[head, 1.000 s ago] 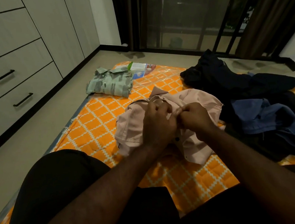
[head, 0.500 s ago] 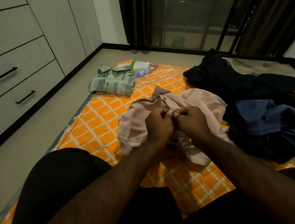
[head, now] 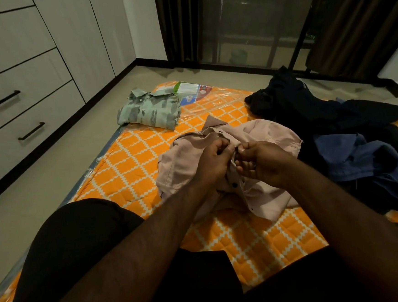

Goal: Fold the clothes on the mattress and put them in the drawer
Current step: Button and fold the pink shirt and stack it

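Two hands at frame centre: left hand (head: 214, 162) and right hand (head: 265, 163), fingers curled, pinching the button edge of a pink shirt (head: 271, 133) on the orange mattress (head: 132, 163). Right side, unfolded dark clothes (head: 309, 108). Farther, upper left, folded green shirt (head: 149, 111); beyond, closed drawers (head: 30, 102).

My left hand (head: 214, 160) and right hand (head: 263, 163) meet side by side, both pinching the unfolded shirt (head: 270, 133). It lies on the mattress (head: 132, 161), under and just beyond them. Ahead and to the left of my hands, near the mattress's far corner, sits the folded shirt (head: 149, 110), with a printed label (head: 189, 92) just to its right. Right of my hands lies the heap of clothes (head: 328, 116), touching the unfolded shirt. Far left, off the mattress, stand the drawers (head: 22, 98). The glass door (head: 254, 20) is well beyond my hands.
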Motion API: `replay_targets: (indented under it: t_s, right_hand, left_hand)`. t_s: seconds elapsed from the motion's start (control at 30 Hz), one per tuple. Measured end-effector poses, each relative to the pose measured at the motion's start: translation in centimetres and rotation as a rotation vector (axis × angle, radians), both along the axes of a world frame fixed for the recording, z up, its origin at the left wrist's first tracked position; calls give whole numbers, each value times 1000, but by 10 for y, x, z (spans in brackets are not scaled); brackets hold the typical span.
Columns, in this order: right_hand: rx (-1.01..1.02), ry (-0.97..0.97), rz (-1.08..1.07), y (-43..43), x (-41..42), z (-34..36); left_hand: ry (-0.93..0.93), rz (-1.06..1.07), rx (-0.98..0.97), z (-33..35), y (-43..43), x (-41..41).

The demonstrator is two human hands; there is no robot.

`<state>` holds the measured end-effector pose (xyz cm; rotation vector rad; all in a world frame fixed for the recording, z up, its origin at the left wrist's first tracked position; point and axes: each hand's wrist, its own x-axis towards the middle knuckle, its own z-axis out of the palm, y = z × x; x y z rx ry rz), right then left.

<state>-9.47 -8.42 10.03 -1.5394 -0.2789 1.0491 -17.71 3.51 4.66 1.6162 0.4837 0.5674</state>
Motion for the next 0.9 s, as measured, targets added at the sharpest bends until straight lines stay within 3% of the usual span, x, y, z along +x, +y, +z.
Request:
replay_targets:
  t_s: [0.2,0.37,0.5,0.7,0.9]
  right_hand:
    - [-26,-192,-3,2,-6,-3]
    - [-89,-661,-9,8,-6,-10]
    - [-195,-1044,25,13,-10,-13]
    - [-384,-1174,324,7,-10,-16]
    - [-322,-1205,235,10,-2,-33]
  left_hand:
    - [0,-124,-147,4,10,-6]
    - [-59,-77,-209,8,16,-7]
    - [-90,156,-160,9,19,-3]
    - [-117,352,-389,8,36,-3]
    - [-206,227,-492,18,33,-6]
